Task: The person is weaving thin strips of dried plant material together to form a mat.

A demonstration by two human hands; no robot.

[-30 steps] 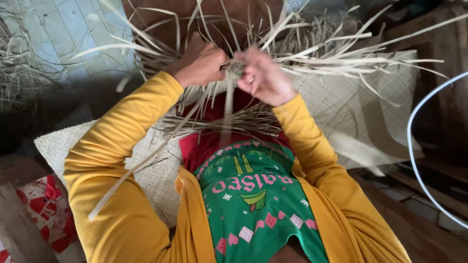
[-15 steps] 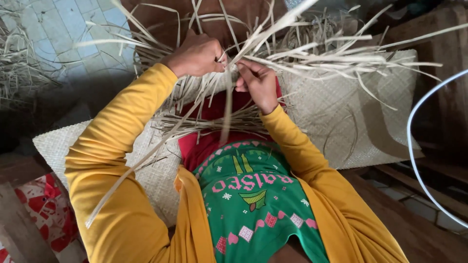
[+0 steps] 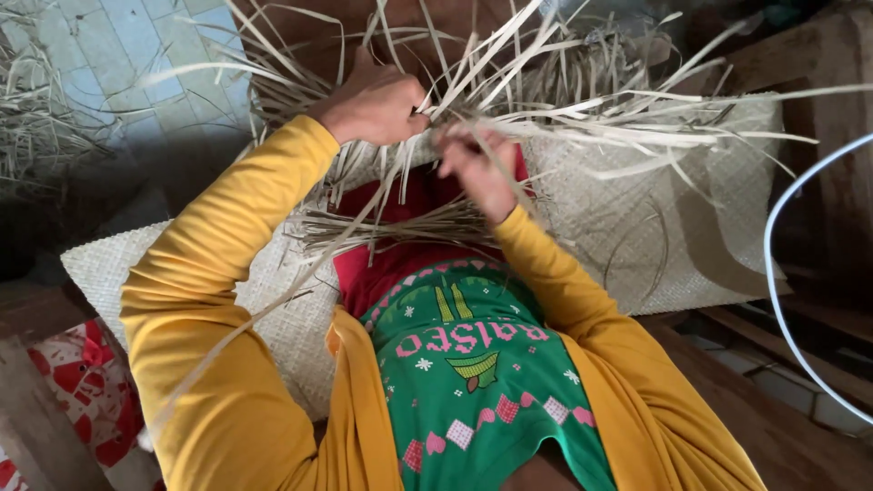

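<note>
Hands at work above my lap: left hand (image 3: 375,105) is clenched on pale straw strips (image 3: 509,100), right hand (image 3: 477,168) pinches them just beside it, over the woven mat (image 3: 691,236).

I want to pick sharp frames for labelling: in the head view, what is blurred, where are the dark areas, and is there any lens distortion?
Head view: the right hand is smeared by motion blur, while the left hand and the pale straw strips look fairly crisp; soft daylight, no glare; the left edge and right side sink into shadow; the woven mat bows slightly, suggesting wide-angle distortion.
</note>
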